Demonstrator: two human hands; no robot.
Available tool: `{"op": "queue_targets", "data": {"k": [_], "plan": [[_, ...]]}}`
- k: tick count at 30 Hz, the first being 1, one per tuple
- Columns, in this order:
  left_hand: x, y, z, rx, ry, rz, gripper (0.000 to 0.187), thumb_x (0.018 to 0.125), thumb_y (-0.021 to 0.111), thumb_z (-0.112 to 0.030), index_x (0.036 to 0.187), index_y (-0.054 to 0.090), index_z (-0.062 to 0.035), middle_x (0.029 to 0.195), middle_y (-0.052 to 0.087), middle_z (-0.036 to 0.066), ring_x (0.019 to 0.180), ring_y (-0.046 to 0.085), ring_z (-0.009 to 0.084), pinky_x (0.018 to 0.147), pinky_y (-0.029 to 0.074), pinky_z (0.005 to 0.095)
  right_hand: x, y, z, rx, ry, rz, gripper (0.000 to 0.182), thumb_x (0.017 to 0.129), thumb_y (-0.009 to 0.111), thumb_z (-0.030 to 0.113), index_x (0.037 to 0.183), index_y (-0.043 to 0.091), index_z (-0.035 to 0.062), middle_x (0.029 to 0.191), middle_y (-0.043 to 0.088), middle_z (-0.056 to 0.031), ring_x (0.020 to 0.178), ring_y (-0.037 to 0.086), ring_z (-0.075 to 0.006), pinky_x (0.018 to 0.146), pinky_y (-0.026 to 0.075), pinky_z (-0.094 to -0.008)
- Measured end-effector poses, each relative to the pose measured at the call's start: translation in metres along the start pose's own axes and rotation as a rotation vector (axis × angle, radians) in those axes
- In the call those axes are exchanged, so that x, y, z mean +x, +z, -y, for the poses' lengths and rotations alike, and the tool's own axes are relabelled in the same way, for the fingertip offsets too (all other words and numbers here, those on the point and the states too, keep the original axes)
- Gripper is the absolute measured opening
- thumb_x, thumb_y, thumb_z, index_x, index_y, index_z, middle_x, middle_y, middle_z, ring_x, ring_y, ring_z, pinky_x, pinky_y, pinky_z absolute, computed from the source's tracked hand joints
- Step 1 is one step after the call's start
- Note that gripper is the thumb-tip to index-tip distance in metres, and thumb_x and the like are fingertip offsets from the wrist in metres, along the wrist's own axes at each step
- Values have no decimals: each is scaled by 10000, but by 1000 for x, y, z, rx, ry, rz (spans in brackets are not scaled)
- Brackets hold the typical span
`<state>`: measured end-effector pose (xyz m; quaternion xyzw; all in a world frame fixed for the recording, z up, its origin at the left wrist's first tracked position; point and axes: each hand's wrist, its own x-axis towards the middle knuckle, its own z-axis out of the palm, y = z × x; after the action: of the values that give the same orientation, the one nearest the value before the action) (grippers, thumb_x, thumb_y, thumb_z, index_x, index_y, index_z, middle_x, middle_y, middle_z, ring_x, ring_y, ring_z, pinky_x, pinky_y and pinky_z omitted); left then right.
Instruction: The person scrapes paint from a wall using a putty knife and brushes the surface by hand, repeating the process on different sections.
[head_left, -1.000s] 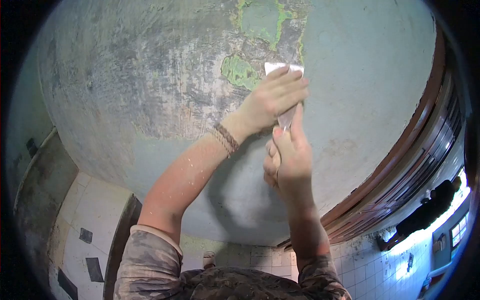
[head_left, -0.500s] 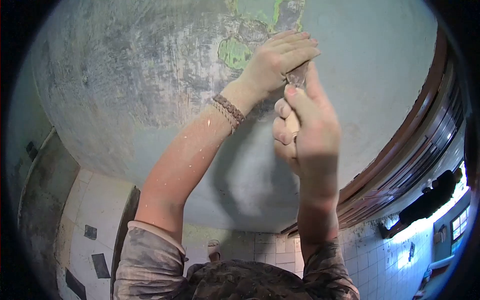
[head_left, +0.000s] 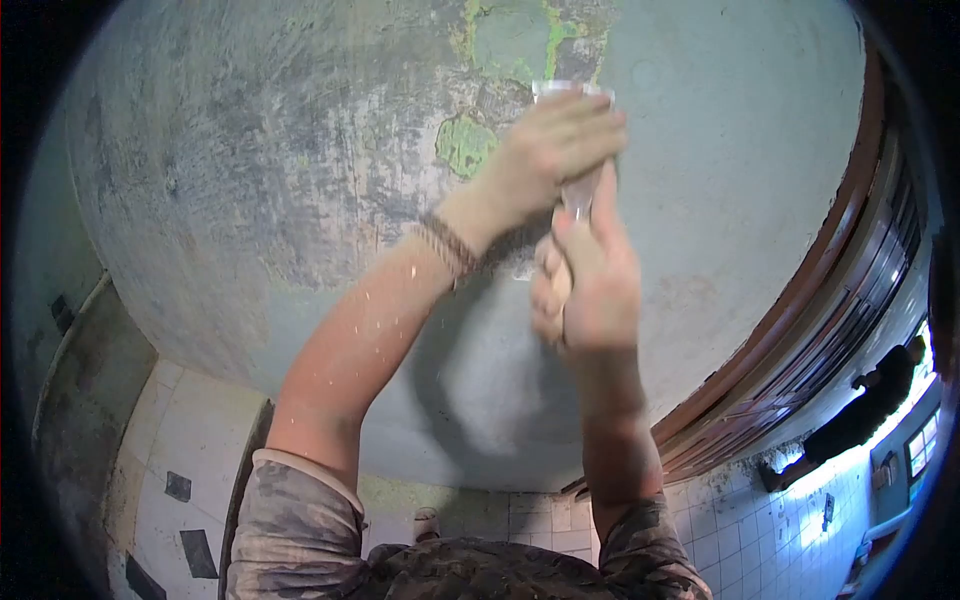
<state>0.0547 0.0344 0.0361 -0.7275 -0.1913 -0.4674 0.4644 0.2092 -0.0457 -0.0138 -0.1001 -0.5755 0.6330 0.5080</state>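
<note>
Painted wall spreads past both hands. Right hand is curled in a grip; left hand lies flat, higher up. Both are on one paint scraper, pointing up from the right hand, blade under the left. Green patch sits just left of both.

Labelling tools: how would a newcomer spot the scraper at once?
Against the large worn wall, find the braceleted left hand. It lies across the scraper, gripped lower down by the right hand. Shiny metal sets the scraper apart from both hands.
</note>
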Motion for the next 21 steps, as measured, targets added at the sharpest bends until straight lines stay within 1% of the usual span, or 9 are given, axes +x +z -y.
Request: {"op": "queue_targets", "data": {"k": [1, 4, 6, 8, 12, 15, 17, 19, 21], "plan": [[14, -4, 9, -1, 18, -14, 347, 795, 679, -112, 1141, 689, -76, 1242, 678, 104, 1245, 589, 315, 1096, 429, 474, 10, 10, 16, 0, -4, 1, 735, 996, 458, 137, 1602, 45, 84, 720, 434, 19, 438, 369, -43, 336, 301, -222], [43, -15, 17, -18, -17, -44, 347, 787, 688, -114, 1132, 689, -80, 1230, 681, 110, 1238, 592, 320, 1098, 427, 475, 22, 29, 51, 7, -76, 32, 725, 996, 449, 128, 1602, 53, 90, 689, 414, 21, 441, 374, -48, 340, 305, -231], [32, -14, 11, -50, -44, -55, 350, 780, 693, -113, 1128, 688, -80, 1222, 683, 112, 1233, 594, 321, 1097, 428, 475, 13, 17, 33, -15, -30, 41, 717, 998, 449, 134, 1603, 66, 105, 698, 418, 18, 444, 376, -55, 341, 301, -233], [3, -7, 6, 12, 18, -16, 370, 771, 700, -121, 1139, 687, -83, 1224, 684, 117, 1230, 594, 326, 1092, 433, 470, 10, 10, 18, -41, -1, 54, 710, 999, 449, 141, 1605, 79, 119, 707, 422, 15, 448, 378, -61, 342, 297, -235], [42, -22, 28, -17, -16, -29, 342, 840, 726, -189, 1174, 710, -117, 1266, 682, 79, 1265, 584, 300, 1132, 409, 451, 26, 25, 42, -21, -20, 77, 677, 1008, 444, 149, 1605, 122, 156, 698, 412, 19, 448, 368, -54, 345, 290, -235], [43, -25, 22, -20, -80, -17, 358, 827, 730, -193, 1176, 711, -117, 1269, 680, 80, 1272, 579, 295, 1135, 405, 454, 21, 29, 48, 12, -3, 90, 707, 1007, 444, 148, 1611, 77, 151, 689, 406, 21, 443, 364, -50, 342, 288, -238], [9, -17, 8, -5, -72, 20, 368, 819, 729, -186, 1179, 708, -113, 1272, 678, 85, 1276, 575, 299, 1130, 409, 454, 8, 17, 20, -8, 16, 19, 585, 1006, 470, 125, 1560, 290, 180, 740, 474, 17, 455, 404, -35, 318, 295, -195], [7, -19, 4, 11, -53, 54, 379, 811, 727, -178, 1183, 705, -109, 1276, 675, 91, 1281, 571, 303, 1125, 412, 454, 12, 19, 11, -2, -26, 12, 586, 1006, 472, 125, 1560, 289, 179, 735, 470, 17, 455, 404, -36, 316, 292, -197], [25, -23, 18, -3, -30, -4, 331, 819, 694, -151, 1143, 691, -79, 1248, 684, 91, 1251, 591, 303, 1118, 422, 459, 17, 26, 20, 0, -62, 4, 587, 1005, 473, 126, 1560, 288, 178, 730, 466, 18, 454, 405, -38, 315, 290, -198]]}}
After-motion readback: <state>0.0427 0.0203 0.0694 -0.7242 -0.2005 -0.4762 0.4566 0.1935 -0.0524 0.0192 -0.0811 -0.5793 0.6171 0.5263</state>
